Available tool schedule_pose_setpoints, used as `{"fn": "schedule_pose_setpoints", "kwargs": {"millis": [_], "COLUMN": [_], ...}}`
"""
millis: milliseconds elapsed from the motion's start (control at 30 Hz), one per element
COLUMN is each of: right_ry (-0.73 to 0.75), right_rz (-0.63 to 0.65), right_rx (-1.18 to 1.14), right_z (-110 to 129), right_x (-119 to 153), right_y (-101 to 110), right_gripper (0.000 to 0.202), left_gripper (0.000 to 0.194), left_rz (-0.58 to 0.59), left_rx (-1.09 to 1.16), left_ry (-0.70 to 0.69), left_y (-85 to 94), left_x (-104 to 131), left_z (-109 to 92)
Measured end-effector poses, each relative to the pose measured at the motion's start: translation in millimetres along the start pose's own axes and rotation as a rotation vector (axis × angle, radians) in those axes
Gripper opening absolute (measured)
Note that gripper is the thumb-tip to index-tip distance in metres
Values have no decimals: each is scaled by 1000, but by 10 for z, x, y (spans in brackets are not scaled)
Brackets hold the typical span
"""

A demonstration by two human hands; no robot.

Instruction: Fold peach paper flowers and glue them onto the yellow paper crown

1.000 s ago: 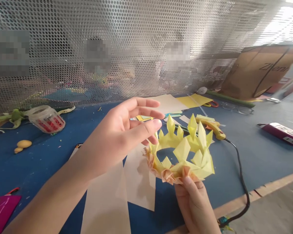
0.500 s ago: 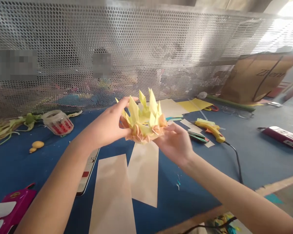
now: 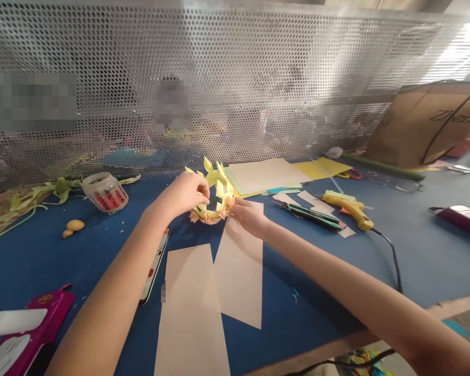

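Two bare hands on one yellow paper crown [image 3: 220, 189], out over the blue table [image 3: 293, 334] toward the mesh panel [image 3: 235, 89]. Points up, peachy folded flowers [image 3: 210, 216] along the lower edge. Left hand [image 3: 188, 192] at the crown's left side, fingers curled in toward the thumb; can't tell for sure about an actual pinch on the paper. Right hand [image 3: 250, 216] at the lower right edge, thumb and fingers pinching the flowered rim. Can't tell about crown-to-table contact either, tbh.

Below the crown, two pale paper pieces [image 3: 191, 313], with a phone [image 3: 155, 269] just left of them, partly behind the left forearm. Off to the right, a green craft knife [image 3: 313, 215] on paper scraps, then a yellow glue gun [image 3: 354, 210] with a black cord. Behind those, pale and yellow sheets [image 3: 323, 168]. Over on the left, a clear jar [image 3: 105, 193] with red stuff inside and a little yellow gourd [image 3: 74, 225] nearby
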State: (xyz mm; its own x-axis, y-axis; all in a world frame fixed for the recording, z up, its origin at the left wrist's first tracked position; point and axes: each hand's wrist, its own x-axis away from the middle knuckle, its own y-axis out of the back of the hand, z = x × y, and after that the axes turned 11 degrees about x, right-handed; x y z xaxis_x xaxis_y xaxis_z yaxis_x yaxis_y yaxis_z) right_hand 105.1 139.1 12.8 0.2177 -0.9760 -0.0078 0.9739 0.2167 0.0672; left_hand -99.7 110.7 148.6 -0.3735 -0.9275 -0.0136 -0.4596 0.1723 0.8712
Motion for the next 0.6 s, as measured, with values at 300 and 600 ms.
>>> {"fn": "schedule_pose_setpoints", "kwargs": {"millis": [300,600], "right_ry": [396,1079], "right_rz": [-174,110], "right_rx": [607,1189], "right_z": [-37,-205], "right_x": [975,2240], "right_y": [-173,-545], "right_gripper": [60,36], "left_gripper": [31,13], "left_rz": [-34,-481], "left_rx": [-72,120], "left_ry": [10,-425], "left_y": [-18,270], "left_x": [49,437], "left_z": [-52,-416]}}
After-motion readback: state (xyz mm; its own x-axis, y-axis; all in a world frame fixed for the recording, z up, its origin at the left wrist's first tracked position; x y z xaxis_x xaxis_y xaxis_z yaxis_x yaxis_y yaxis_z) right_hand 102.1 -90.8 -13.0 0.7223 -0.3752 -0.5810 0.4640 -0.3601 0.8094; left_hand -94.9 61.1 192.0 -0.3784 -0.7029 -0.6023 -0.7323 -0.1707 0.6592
